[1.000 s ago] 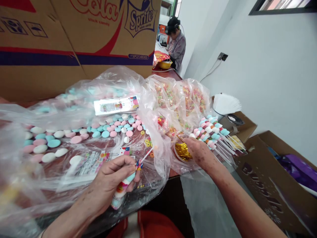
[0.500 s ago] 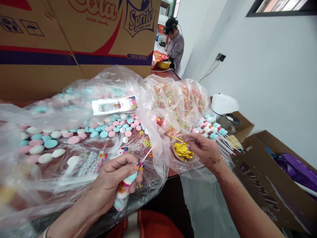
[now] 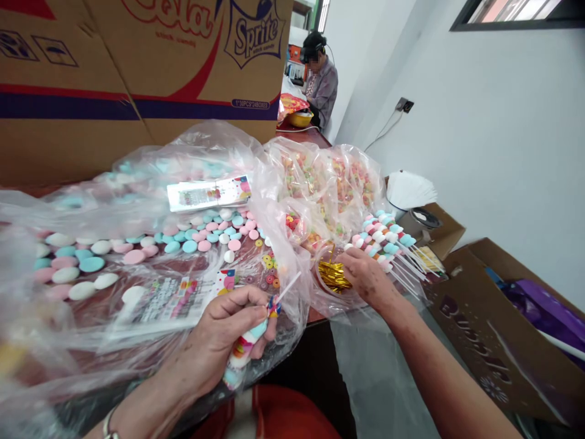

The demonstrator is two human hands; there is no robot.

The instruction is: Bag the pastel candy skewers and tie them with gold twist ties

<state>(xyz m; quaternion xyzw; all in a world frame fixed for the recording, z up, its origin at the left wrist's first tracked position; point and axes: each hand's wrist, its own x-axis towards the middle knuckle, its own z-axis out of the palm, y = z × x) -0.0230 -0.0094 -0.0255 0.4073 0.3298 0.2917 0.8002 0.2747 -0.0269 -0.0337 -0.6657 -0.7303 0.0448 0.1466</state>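
My left hand (image 3: 235, 329) is closed around the gathered neck of a wrapped candy skewer (image 3: 244, 347). Its white stick points up to the right, and its pastel candies hang below the fingers in clear film. My right hand (image 3: 365, 274) reaches over a clear round tub of gold twist ties (image 3: 333, 275), fingertips bent together at the rim. Whatever those fingers pinch is hidden. Beyond the right hand lies a pile of candy skewers (image 3: 388, 238) with white sticks. Ring-shaped gummies (image 3: 270, 263) lie on the plastic between the hands.
Pastel candies (image 3: 91, 264) spread across plastic sheeting at left, near printed bags (image 3: 164, 302) and a bundle of labels (image 3: 208, 193). Bags of gummies (image 3: 320, 177) stand behind the tub. A large carton (image 3: 137, 79) blocks the back left; an open box (image 3: 493, 329) stands at right. Someone works farther back.
My right hand has lowered toward the tub; the gold tie seen at its fingertips earlier is no longer distinct. My left hand has shifted slightly right and down with the skewer.
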